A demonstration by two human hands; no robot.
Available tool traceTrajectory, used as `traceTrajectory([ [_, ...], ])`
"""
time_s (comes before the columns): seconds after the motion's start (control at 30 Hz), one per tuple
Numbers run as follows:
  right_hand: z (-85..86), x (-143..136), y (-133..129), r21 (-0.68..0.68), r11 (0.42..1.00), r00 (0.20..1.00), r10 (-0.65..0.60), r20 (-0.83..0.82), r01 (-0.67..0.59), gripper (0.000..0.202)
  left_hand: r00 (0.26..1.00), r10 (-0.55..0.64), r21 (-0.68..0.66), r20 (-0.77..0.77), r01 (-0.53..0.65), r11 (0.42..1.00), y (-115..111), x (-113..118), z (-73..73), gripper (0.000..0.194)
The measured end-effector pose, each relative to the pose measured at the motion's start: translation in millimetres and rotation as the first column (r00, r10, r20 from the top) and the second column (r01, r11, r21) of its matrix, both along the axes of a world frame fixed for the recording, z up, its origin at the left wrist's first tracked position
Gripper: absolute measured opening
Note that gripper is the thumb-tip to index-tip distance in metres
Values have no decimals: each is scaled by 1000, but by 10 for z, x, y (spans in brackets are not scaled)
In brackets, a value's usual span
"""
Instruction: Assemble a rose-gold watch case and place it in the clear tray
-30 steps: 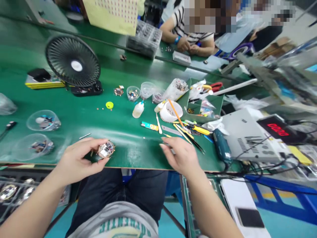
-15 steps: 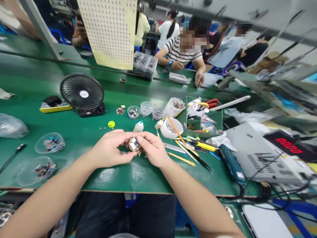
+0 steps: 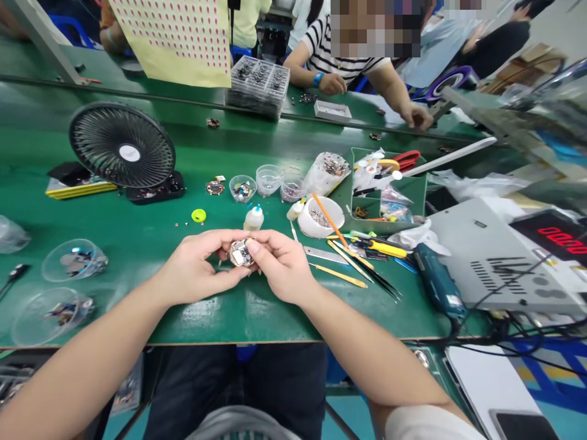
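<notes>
One roundish watch-like part is held over the desk, right between left hand and right hand, neither really nearer. Fingers on both pinch it from each side, no obvious long axis.

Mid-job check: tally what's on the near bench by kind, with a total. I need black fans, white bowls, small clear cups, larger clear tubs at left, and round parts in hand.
Round part between left hand and right hand: 1
Black fan: 1
White bowl: 1
Small clear cups: 3
Larger clear tubs: 2
Total: 8
</notes>
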State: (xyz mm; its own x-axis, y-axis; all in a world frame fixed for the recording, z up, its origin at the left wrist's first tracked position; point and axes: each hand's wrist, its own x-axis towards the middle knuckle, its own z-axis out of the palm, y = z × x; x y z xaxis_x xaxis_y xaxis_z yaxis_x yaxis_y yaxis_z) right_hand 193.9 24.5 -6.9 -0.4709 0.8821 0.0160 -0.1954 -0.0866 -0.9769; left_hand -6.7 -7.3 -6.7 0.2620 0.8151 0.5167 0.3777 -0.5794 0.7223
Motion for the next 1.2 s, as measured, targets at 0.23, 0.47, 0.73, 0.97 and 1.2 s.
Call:
traceTrajectory([
  [0.23, -20, 3, -4, 34, 999, 999, -2, 32, 1, 44, 1000, -9, -32, -29, 8, 999, -1, -17, 6, 46],
  [0.47, -12, 27, -5, 60, 998, 998, 10, 65, -14, 40, 995, -73, -162, 62, 82, 983, -21, -32, 38, 47],
  [0.73, -37, 52, 38, 104, 995, 998, 2, 63, -9, 51, 877, -1, -564, 480, 309, 766, -7, 54, 51, 59],
  [0.97, 78, 139, 95, 160, 979, 990, -132, 42, 124, 50, 751, 216, -618, 624, 306, 724, 34, 112, 52, 34],
  [1.2, 269, 406, 150, 771, 633, 856, -436, 278, 72, 16, 702, 352, -694, 619, 280, 663, 13, 160, 125, 50],
])
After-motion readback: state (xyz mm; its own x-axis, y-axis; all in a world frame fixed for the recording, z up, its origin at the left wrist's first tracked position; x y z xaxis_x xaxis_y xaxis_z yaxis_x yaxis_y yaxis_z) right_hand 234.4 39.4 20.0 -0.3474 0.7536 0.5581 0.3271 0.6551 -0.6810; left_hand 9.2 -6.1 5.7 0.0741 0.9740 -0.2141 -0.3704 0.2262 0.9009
